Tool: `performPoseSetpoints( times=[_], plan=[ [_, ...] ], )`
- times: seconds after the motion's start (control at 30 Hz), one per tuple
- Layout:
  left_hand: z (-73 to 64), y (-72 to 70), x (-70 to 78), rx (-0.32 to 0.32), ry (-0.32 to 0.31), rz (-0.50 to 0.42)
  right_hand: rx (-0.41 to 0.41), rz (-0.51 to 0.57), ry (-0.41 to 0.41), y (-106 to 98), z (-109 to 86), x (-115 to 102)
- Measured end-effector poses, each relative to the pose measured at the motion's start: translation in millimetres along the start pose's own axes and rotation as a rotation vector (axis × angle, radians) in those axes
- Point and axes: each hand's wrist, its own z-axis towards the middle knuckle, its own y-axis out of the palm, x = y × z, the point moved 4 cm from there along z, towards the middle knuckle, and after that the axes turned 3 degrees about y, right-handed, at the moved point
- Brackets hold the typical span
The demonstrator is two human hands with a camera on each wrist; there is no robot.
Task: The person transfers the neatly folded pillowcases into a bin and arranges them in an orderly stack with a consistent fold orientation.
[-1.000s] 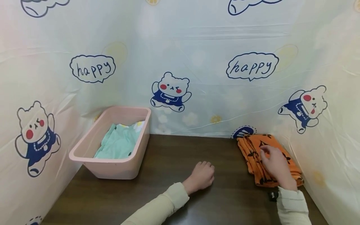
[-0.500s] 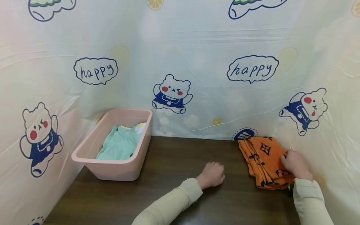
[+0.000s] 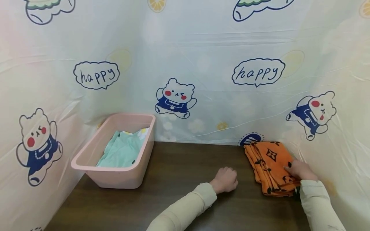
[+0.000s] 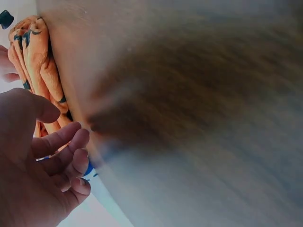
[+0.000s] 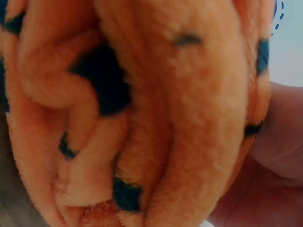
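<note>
A folded orange plush cloth (image 3: 273, 165) with black motifs lies at the back right of the table, its layered folds facing left. My right hand (image 3: 302, 169) grips its right edge, thumb on top; the other fingers are mostly hidden. Close up in the right wrist view, the fuzzy folds (image 5: 189, 127) fill most of the picture, and part of the right hand (image 5: 270, 156) shows behind them. To the left of the cloth, my left hand (image 3: 224, 179) is just over the table. Its fingers are loosely bent around nothing in the left wrist view.
On the left stands a pink plastic tub (image 3: 121, 179) holding a mint-green cloth (image 3: 122, 149) with a white and yellow patterned part. A printed curtain (image 3: 214, 96) encloses the dark wooden table (image 3: 185, 160) at the back and sides.
My right hand has moved from above the orange cloth to its right edge and taken hold there. My left hand has shifted right, closer to the cloth. The tub stays put.
</note>
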Motion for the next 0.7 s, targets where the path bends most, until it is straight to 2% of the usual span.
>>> performPoseSetpoints(
  times=[0.17, 0.3, 0.4, 0.53, 0.7],
  plan=[
    [7.6, 2.3, 8.9, 0.001, -0.002, 0.014, -0.027, 0.086, -0.033, 5, 2.9, -1],
    [14.9, 2.6, 16.2, 0.000, -0.011, -0.011, -0.024, 0.131, -0.058, 5, 1.3, -6],
    [19.6, 2.4, 21.8, -0.004, -0.039, -0.044, -0.034, 0.125, -0.078, 6, -1.5, -9],
    [25.4, 2.4, 28.4, 0.002, -0.088, -0.027, -0.029, 0.102, -0.113, 9, -3.3, -9],
    [31.7, 5.6, 34.2, 0.003, -0.165, -0.027, -0.062, 0.088, -0.107, 19, -0.9, -3]
  ],
)
